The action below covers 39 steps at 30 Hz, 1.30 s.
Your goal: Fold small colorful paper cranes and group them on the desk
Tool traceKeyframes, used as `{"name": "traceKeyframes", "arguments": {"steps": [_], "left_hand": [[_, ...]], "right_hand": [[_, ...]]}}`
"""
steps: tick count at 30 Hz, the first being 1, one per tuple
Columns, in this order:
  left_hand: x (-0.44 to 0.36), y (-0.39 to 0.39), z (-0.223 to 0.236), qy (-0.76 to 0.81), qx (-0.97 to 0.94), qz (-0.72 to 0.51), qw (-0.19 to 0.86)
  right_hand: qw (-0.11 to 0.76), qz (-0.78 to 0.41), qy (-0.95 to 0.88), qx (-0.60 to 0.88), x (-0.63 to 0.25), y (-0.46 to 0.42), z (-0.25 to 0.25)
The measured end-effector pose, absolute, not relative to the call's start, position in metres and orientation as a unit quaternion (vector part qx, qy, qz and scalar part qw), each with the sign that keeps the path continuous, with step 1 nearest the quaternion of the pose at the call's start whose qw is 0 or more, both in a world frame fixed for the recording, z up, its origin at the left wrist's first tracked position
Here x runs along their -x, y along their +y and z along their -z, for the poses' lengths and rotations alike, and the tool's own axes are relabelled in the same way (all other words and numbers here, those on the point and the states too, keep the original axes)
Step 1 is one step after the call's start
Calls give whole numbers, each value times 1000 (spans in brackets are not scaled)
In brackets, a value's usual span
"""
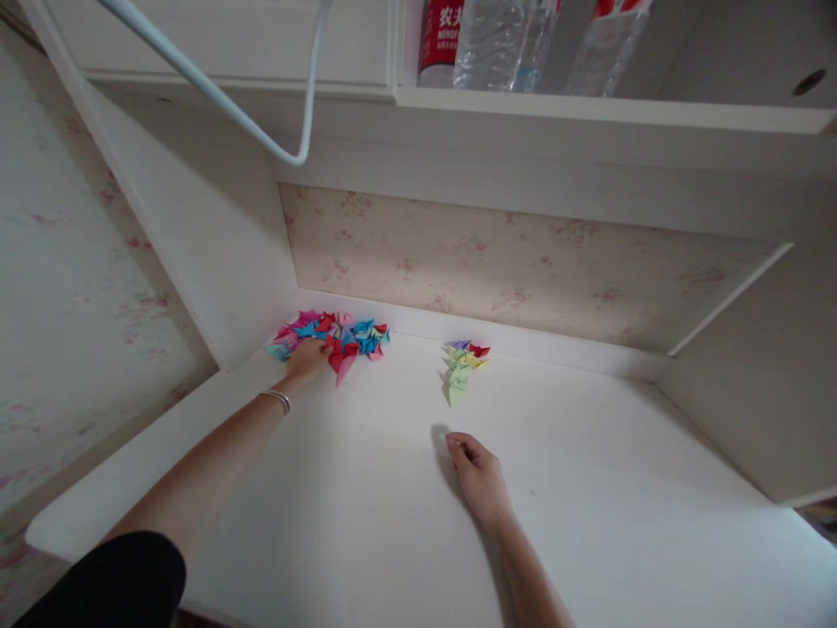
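A pile of folded paper cranes [363, 338] in red, pink and blue lies at the back left of the white desk. My left hand [307, 359], with a bracelet at the wrist, reaches into the front of this pile and touches it. Its fingertips are partly hidden among the paper, so whether they grip a crane cannot be seen. Further right is a smaller group of paper cranes [459, 371] in light green, yellow, purple and red. In front of that group my right hand [480, 478] rests over the desk, fingers curled closed, with nothing visible in them.
The white desk [366, 506] has side panels and a low back ledge [562, 349]. Overhead runs a shelf [588, 109] holding plastic-wrapped bottles [493, 44] and a red-labelled one. A pale bent tube [215, 92] hangs down at the upper left.
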<state>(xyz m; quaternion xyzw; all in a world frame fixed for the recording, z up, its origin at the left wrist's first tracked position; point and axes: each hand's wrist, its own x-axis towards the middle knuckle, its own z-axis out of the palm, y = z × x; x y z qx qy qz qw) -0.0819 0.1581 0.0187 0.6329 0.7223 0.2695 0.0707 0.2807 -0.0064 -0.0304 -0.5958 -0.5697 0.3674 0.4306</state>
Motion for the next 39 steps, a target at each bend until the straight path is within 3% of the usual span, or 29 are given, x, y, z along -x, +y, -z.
{"name": "traceKeyframes", "arguments": {"steps": [6,11,14,16,20,22,25,29,39], "left_hand": [[81,143,-32,708,-617,-327,106],[71,110,-44,687,-592,-362,216],[51,80,-44,627,-598,-382,320],[32,58,-41,520,-549,-439,485],[-14,23,-33,372,-441,-459,675],[-35,13,-31,318,-411,-450,727],[-52,5,-30,274,-400,-431,761],[-49,6,-25,276,-415,-412,763],[-43,6,-12,297,-456,-388,744]], "right_hand": [[433,-375,-569,590,-281,-8,29],[433,-377,-571,587,-281,-9,30],[438,-384,-571,579,-278,-11,31],[456,-412,-546,569,-273,-13,28],[524,-565,-411,488,-253,-18,11],[513,-662,-348,422,-238,-19,0],[450,-762,-307,350,-220,-19,-8],[416,-801,-309,300,-212,-16,-1],[484,-783,-286,268,-213,-21,13]]}}
